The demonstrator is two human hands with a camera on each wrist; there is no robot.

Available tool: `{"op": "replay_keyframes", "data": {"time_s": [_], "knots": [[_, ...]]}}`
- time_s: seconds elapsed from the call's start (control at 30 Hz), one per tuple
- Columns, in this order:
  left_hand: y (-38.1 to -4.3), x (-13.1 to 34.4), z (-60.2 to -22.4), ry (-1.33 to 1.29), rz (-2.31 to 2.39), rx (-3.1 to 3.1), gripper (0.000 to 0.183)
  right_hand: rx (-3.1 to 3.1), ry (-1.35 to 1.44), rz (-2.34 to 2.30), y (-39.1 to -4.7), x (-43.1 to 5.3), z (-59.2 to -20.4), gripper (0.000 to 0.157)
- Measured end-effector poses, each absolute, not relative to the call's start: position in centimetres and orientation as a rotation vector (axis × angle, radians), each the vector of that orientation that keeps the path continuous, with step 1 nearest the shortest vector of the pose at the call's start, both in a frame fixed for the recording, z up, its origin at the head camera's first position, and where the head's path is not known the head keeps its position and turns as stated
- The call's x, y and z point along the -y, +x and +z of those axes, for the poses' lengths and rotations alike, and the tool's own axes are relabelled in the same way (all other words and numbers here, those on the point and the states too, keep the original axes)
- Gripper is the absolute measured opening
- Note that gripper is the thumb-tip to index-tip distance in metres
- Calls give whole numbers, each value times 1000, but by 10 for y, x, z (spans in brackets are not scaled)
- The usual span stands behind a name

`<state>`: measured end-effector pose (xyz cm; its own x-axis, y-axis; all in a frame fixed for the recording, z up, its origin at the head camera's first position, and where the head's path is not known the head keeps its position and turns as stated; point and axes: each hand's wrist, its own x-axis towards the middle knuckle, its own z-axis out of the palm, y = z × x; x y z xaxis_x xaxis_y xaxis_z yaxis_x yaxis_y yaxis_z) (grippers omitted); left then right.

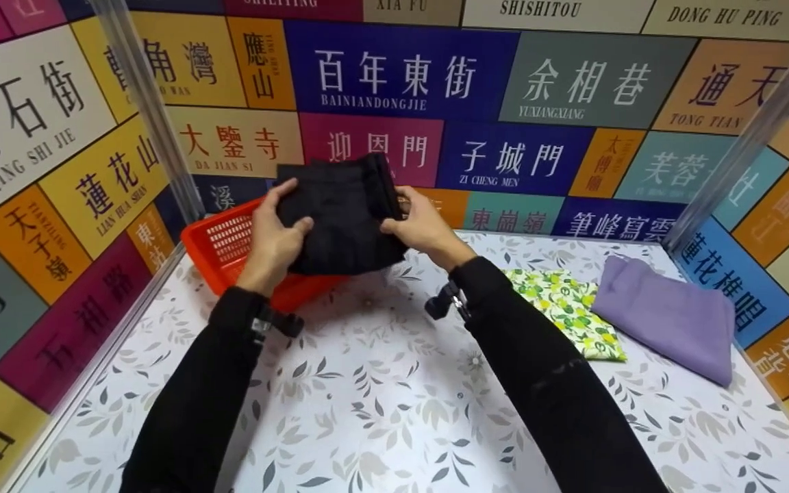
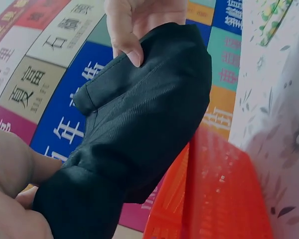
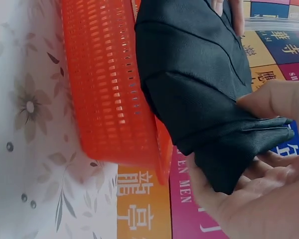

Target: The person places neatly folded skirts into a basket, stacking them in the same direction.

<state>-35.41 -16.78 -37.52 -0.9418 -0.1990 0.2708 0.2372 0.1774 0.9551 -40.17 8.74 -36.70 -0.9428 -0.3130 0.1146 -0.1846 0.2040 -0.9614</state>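
Black sleeves (image 1: 192, 397) reach in from the foreground on my remote feed, where I have the left hand (image 1: 274, 236) and right hand (image 1: 429, 226) gripping opposite sides of a folded black cloth (image 1: 340, 219), raised, partly hiding a red basket (image 1: 298, 294); a purple cloth (image 1: 668, 318) lies at right.

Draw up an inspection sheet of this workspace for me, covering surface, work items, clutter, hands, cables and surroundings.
Surface: white tabletop with leaf print.
Work items: black folded cloth, held raised near the red basket.
Clutter: yellow-green print cloth and purple cloth, lying at the right.
Hands: left hand and right hand grip opposite sides of the black folded cloth.
Cables: nothing seen.
Surroundings: colourful wall panels with Chinese lettering; silvery posts at the corners.
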Motion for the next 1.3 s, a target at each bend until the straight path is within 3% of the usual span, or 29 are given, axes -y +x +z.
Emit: {"op": "replay_keyframes", "data": {"time_s": [0.47,0.63,0.9,1.3], "knots": [[-376,196,-383,279,-1722,2009,74,-2339,-575,-1901,-408,-44,-390,61],[-374,214,-396,340,-1507,2346,75,-2476,-665,-1654,-405,-42,-399,54],[-361,227,-406,213,-886,2926,61,-2711,-765,-1500,-401,-57,-405,44],[-337,190,-408,53,-885,2756,44,-2751,-879,-1547,-391,-85,-425,40]]}}
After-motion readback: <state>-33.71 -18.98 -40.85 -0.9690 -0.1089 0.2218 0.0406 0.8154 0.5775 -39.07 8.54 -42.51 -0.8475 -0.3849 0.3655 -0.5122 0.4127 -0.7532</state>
